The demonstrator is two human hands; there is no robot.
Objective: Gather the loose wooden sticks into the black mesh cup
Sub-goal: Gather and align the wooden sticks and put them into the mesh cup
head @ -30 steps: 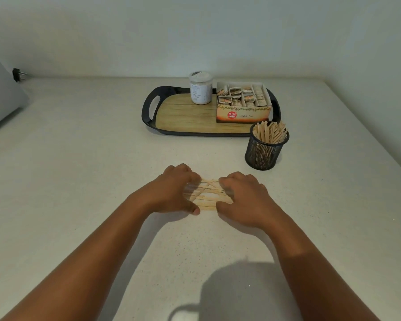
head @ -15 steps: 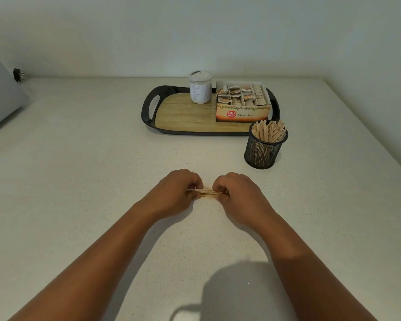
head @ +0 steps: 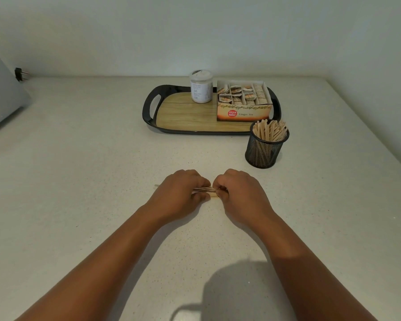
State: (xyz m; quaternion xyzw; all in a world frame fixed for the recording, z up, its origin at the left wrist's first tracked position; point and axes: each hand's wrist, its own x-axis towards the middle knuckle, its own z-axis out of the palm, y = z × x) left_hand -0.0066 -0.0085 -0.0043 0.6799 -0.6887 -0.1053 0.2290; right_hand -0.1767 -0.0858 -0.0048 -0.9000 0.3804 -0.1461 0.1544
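Note:
A bundle of thin wooden sticks (head: 212, 191) lies crosswise on the pale counter between my hands. My left hand (head: 179, 193) grips its left part with curled fingers, and a stick tip pokes out past that hand. My right hand (head: 240, 193) grips the bundle's right end, knuckles up. Only a short stretch of the sticks shows between the two fists. The black mesh cup (head: 265, 148) stands upright beyond my right hand, to the right, with several sticks standing in it.
A black tray (head: 153, 117) with a wood-look floor sits behind the cup, carrying a white-lidded jar (head: 201, 89) and an open ginger tea box (head: 243, 103). A grey appliance (head: 0, 93) stands at the far left. Walls close the counter at the back and right.
The sticks were spread flat under both hands. My hands have drawn them into one tight bundle, curled round it and moved closer together.

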